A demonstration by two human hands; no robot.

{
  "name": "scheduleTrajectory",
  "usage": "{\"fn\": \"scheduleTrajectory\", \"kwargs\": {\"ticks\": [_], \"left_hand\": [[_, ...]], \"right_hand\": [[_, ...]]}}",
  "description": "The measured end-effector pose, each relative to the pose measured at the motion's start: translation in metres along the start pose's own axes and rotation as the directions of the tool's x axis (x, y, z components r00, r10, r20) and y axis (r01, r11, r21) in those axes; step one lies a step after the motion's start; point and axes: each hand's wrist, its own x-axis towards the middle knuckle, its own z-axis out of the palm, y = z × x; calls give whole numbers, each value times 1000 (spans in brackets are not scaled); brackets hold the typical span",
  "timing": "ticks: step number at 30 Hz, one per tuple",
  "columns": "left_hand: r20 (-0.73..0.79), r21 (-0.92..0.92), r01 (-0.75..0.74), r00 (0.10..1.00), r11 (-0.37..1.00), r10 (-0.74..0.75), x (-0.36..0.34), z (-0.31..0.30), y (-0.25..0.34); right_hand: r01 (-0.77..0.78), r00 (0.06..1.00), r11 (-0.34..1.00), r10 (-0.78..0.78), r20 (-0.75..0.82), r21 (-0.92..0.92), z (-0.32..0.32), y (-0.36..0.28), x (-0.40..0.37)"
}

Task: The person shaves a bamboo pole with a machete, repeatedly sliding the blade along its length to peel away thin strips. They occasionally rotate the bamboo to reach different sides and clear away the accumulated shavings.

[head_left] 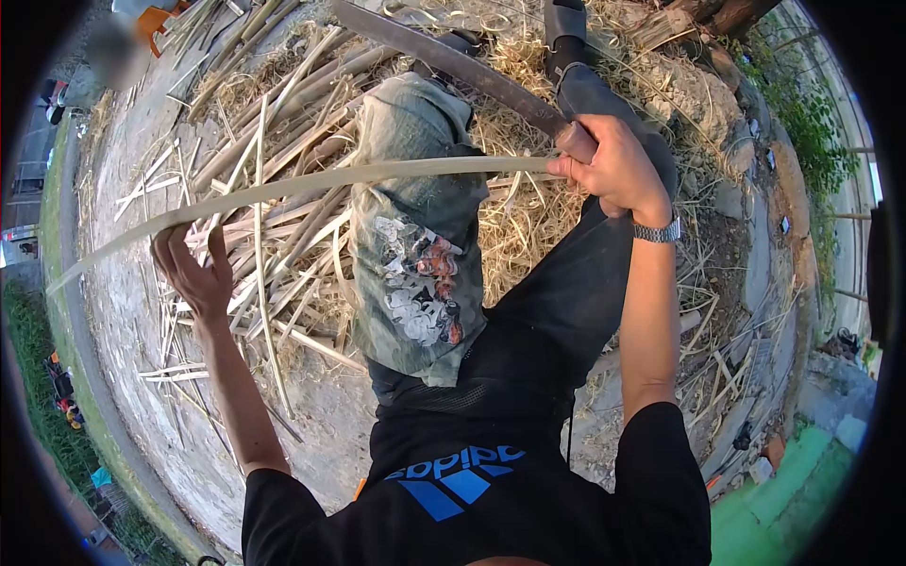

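One long, flat, pale yellow-green bamboo strip [311, 184], stretched across the lap, long axis nearly level from far left to right, gently bowed, left tip dipping low. Thin, smooth, even in width. Left hand [193, 269] cupped beneath it, fingers half curled, tips touching; firmness of grip impossible to tell. Right hand [613, 170] clenched around the handle of a broad dark metal knife [453, 61], pressing the strip's right end against it. Faded grey-green cloth [415, 236] draped over the knee below.
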Motion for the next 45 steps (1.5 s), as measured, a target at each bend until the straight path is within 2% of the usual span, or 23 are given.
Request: {"fn": "scheduleTrajectory", "kwargs": {"ticks": [3,6,7,8,10,11,12,14,16,18,20,22,24,26,27,28,30,31,32,34,37,42,45], "left_hand": [[-154,64,-53,986,997,62,10,-8,2],[-257,-115,71,961,991,-99,-12,-8,-32],[-354,132,-60,930,989,104,13,-20,-14],[-326,283,-36,936,958,131,30,-29,4],[-42,57,-52,998,997,55,55,-32,20],[249,-26,-15,968,1000,21,43,-29,6],[427,-39,13,904,999,5,40,-26,2],[640,-47,201,758,978,-125,34,-27,2],[646,-145,402,731,904,-222,21,-35,16],[795,-139,515,567,846,-215,14,-47,35],[861,-187,607,480,773,-168,12,-52,64],[912,-182,773,364,607,-190,8,-54,91],[887,-244,799,413,549,-207,-1,-53,109],[876,-203,756,424,622,-229,-7,-53,123],[905,-183,832,351,523,-241,-3,-56,133],[896,-239,837,385,493,-220,-2,-59,140],[756,-449,865,501,223,-420,-47,-46,156],[893,-349,873,420,340,-163,-20,-62,145],[946,-277,939,304,205,-113,-13,-64,146],[936,-351,933,347,-72,-61,-23,-60,148],[949,-315,913,296,-259,-112,-33,-56,145],[964,-265,880,234,-395,-124,-35,-61,136],[966,-258,845,238,-468,-103,-39,-65,125]], "right_hand": [[72,997,997,-73,-14,-31,-2,-3,10],[101,995,991,-102,-15,-84,1,1,18],[110,993,988,-115,-33,-112,2,3,18],[119,991,983,-128,-50,-142,3,5,19],[62,997,992,-66,-29,-111,-3,3,17],[15,1000,997,-15,1,-82,-4,1,17],[28,1000,997,-27,12,-77,-3,2,16],[140,962,970,-181,-207,-197,0,5,14],[235,880,942,-310,-360,-238,7,-2,9],[204,670,854,-478,-568,-478,1,-21,-2],[191,711,871,-440,-549,-452,7,-39,-21],[199,869,961,-81,-489,195,26,-69,-39],[275,879,943,-166,-447,190,54,-73,-57],[165,976,939,-111,-189,303,68,-104,-76],[234,960,917,-164,-229,322,84,-110,-81],[303,938,891,-216,-270,339,102,-114,-84],[319,935,926,-273,-228,202,121,-129,-95],[317,942,929,-287,-173,188,131,-133,-103],[297,954,931,-279,-110,213,137,-139,-109],[256,965,931,-260,-19,261,150,-141,-121],[206,976,950,-217,24,233,155,-139,-129],[155,988,977,-155,-9,148,146,-123,-125],[191,962,979,-172,-214,69,134,-104,-106]]}}
